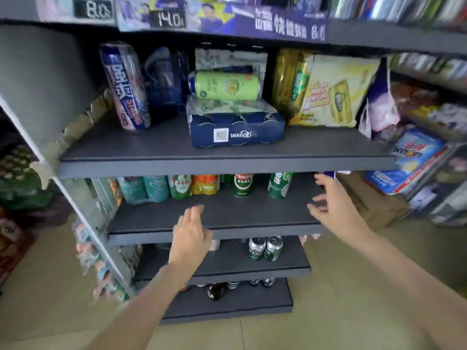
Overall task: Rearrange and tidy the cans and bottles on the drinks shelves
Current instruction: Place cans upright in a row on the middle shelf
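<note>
A dark grey drinks shelf unit faces me. On its top shelf [227,157] a light green can [227,86] lies on its side on a navy multipack [236,130], left of a yellow pack [333,94] and right of a tall blue-pink can [126,87]. The middle shelf [214,218] holds a row of teal, green and orange cans [171,189], a green Tsingtao can [243,185] and another green can [279,185]. Two green cans [265,248] stand one shelf lower. My left hand [192,236] hovers at the middle shelf's front edge, fingers relaxed, holding nothing. My right hand [333,205] is spread open at that shelf's right end.
The bottom shelf [227,304] carries a dark bottle and a few cans at its back. Cardboard boxes and blue packs [414,162] are stacked on the right. Snack bags hang along the unit's left side [101,261]. Beige floor lies below.
</note>
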Available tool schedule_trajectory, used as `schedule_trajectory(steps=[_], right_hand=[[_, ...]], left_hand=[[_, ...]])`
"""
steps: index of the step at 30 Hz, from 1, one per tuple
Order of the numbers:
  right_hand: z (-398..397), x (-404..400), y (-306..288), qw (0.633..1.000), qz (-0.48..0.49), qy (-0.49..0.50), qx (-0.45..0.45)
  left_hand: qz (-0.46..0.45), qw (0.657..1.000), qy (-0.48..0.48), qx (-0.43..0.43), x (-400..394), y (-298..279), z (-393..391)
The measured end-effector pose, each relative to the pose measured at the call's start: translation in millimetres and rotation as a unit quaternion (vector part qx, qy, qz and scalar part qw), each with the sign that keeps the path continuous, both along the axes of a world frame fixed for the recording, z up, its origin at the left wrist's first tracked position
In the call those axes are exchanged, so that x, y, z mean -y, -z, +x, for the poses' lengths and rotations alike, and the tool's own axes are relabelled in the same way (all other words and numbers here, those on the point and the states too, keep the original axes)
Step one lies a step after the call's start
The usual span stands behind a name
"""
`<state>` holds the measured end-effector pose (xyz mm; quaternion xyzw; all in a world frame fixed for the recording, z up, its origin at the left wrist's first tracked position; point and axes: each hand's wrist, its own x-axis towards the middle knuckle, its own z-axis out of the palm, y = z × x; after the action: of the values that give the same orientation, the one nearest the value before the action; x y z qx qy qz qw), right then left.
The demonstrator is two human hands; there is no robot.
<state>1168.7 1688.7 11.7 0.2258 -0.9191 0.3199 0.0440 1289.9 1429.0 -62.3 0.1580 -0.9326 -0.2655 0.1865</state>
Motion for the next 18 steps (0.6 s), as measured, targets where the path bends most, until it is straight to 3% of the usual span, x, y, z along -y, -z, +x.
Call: schedule_trajectory(steps=[6, 12, 15, 18], right_hand=[[15.1, 39.7, -76.9, 0.996, 0.004, -0.041, -0.078], [-9.5, 90.8, -95.7, 0.995, -0.071, -0.019, -0.064], [-28.3, 120.3, -98.3, 0.992, -0.090, -0.010, -0.083], [-50.5, 147.8, -105.7, 0.991, -0.040, -0.020, -0.124]], left_hand=[[-0.046, 0.994, 0.003, -0.102, 40.0, -86.2, 1.3], [0.005, 0.985, 0.000, -0.174, 53.4, -125.0, -15.0], [-0.001, 0.991, -0.004, -0.133, 60.4, -131.7, -30.3], [-0.017, 0.999, -0.022, -0.038, 66.0, -137.8, -46.7]])
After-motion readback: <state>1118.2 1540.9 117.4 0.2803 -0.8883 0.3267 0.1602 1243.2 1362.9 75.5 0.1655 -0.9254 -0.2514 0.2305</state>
